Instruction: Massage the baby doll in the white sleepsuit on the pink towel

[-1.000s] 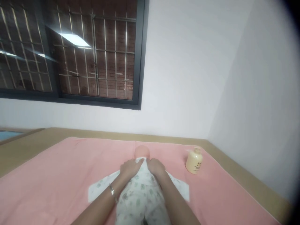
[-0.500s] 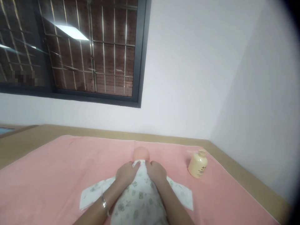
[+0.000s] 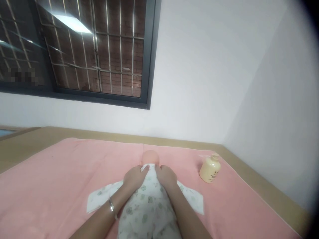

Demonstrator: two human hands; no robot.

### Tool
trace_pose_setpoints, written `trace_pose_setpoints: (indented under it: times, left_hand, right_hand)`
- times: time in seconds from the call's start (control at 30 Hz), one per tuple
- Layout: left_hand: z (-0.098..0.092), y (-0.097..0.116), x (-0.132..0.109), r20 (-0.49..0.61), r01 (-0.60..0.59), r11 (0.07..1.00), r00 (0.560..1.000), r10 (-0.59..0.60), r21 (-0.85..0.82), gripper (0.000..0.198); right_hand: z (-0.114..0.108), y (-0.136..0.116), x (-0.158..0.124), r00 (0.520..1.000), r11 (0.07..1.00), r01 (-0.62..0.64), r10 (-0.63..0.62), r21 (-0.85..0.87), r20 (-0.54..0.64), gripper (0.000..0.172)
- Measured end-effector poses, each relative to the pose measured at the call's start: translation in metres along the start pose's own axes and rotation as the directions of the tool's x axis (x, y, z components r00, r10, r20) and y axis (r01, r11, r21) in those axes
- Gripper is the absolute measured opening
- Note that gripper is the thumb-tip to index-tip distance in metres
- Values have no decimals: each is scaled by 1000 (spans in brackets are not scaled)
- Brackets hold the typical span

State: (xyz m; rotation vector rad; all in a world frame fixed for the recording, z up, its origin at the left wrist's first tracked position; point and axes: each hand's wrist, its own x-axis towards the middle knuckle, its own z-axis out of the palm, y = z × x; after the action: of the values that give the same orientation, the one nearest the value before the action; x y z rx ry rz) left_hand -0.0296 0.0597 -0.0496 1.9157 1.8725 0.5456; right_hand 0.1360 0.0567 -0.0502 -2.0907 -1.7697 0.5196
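A bald doll (image 3: 150, 157) lies on a pink blanket (image 3: 104, 159), its head toward the wall. It wears a white printed baby outfit (image 3: 149, 199), whose sleeves spread flat to both sides. At the neckline my left hand (image 3: 135, 176), with a silver bracelet on its wrist, is closed on the outfit, thumb along the collar. My right hand (image 3: 166, 176) mirrors it at the other shoulder, closed on the cloth too. The fingers of both hands are partly hidden under the doll's shoulders. Only the top of the doll's head shows above the collar.
A cream-coloured bottle (image 3: 210, 168) with dark print stands on the blanket to the right of the doll. The blanket covers a wooden table (image 3: 57, 132) set against a white wall (image 3: 199, 83). Up at the left is a barred window (image 3: 112, 49) in a dark frame.
The camera view has tilted down slightly, so everything sits a little higher in the picture. Both hands keep the same hold at the collar.
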Motion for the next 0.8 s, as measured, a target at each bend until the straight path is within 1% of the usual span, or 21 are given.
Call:
trace_pose_setpoints:
  times: [0.2,0.8]
  left_hand:
    - [0,-1,1,5,-5,1000,1000,5,-18,70]
    - [0,-2,2,9,-7,1000,1000,7,-12,71]
  right_hand:
    - [1,1,1,1000,999,-16,15,29,10,57]
    - [0,1,0,1000,1000,6,-6,16,1,62]
